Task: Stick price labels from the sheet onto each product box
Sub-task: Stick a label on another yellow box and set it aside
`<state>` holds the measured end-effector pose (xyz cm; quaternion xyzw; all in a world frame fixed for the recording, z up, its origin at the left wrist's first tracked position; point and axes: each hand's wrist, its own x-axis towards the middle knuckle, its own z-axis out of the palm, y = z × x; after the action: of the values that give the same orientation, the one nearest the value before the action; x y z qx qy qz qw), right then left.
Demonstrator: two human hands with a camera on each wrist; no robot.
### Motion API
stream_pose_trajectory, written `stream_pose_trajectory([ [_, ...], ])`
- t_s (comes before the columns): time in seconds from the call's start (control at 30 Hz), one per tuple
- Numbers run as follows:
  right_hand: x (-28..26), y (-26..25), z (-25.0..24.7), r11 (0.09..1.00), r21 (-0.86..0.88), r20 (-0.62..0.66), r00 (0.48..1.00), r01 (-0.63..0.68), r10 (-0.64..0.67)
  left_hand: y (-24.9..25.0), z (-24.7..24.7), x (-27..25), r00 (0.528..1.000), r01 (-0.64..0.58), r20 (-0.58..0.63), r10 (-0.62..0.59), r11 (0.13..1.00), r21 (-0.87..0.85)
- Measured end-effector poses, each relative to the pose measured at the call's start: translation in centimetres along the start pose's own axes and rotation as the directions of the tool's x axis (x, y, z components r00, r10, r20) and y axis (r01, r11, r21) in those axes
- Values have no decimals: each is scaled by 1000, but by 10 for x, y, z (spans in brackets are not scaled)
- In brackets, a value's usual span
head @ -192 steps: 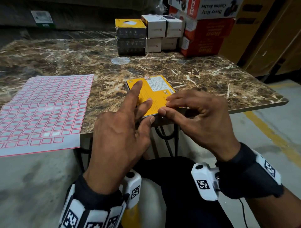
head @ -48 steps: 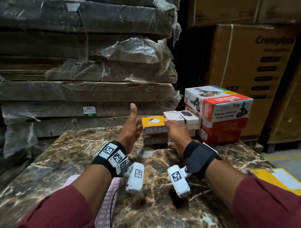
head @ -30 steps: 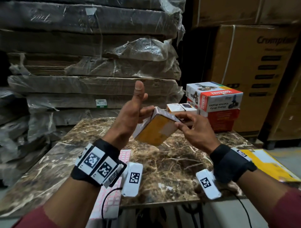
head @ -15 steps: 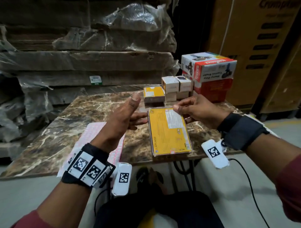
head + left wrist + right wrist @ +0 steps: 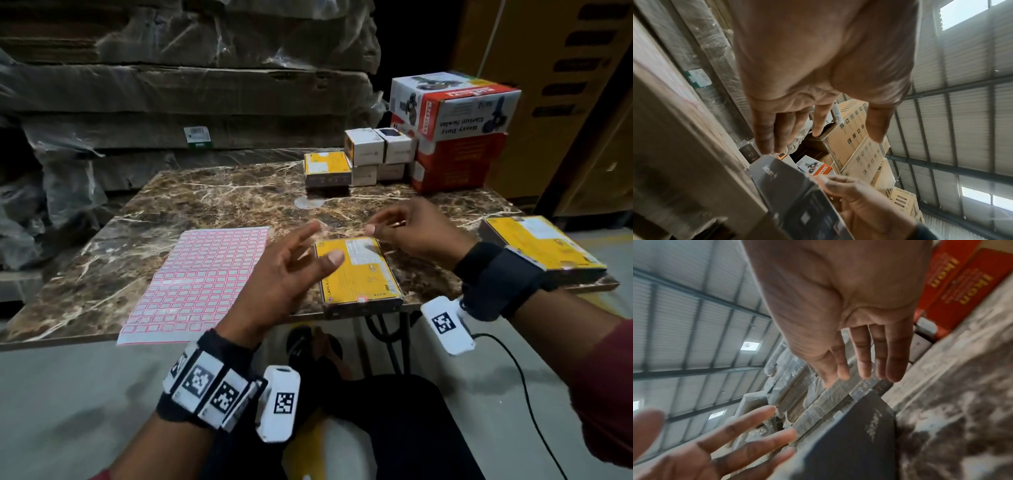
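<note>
1. We work at a marbled surface [image 5: 212,202] backed by wrapped cardboard stacks [image 5: 171,89]; large red and white cartons [image 5: 455,130] stand at its far right corner.
2. The label sheet [image 5: 198,284] lies flat at the near left edge, its near end hanging a little over the lip.
3. A flat yellow box [image 5: 359,274] lies at the near edge, just right of the sheet; we judge this is the box to label next. A second yellow box [image 5: 537,246] lies at the near right corner, and a third [image 5: 327,168] sits by small white boxes [image 5: 376,150] near the far edge.
4. Our left hand [image 5: 284,274] hovers between sheet and box, fingers [image 5: 764,129] spread and relaxed, holding nothing.
5. Our right hand [image 5: 411,233] hangs over the box's far end, fingers [image 5: 892,356] loosely extended and apart, empty; whether it touches the box we cannot tell.
6. To do this well, we should steady the sheet with one hand, lift one label by its corner with a fingernail, and keep the adhesive off our skin.
7. We should then set it on a plain yellow patch, clear of the printed panel, and press from one edge across so it lies without creases.
</note>
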<state>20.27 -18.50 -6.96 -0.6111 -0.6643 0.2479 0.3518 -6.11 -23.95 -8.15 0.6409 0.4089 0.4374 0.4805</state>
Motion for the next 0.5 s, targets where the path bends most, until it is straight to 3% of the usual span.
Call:
stream_pose_trajectory([
  [0.07, -22, -3, -5, 994, -34, -10, 995, 101, -102, -9, 1, -13, 998, -65, 20, 63, 993, 99],
  [0.2, -71, 0, 1, 982, -36, 11, 983, 185, -185, -30, 4, -30, 981, -194, 55, 187, 903, 383],
  [0.33, -103, 6, 28, 912, -128, 41, 921, 390, -388, -38, 12, -37, 964, -262, 96, 247, 839, 477],
  [0.5, -105, 20, 48, 877, -184, -75, 883, 444, -463, -47, 19, -35, 947, -284, 29, 319, 794, 538],
])
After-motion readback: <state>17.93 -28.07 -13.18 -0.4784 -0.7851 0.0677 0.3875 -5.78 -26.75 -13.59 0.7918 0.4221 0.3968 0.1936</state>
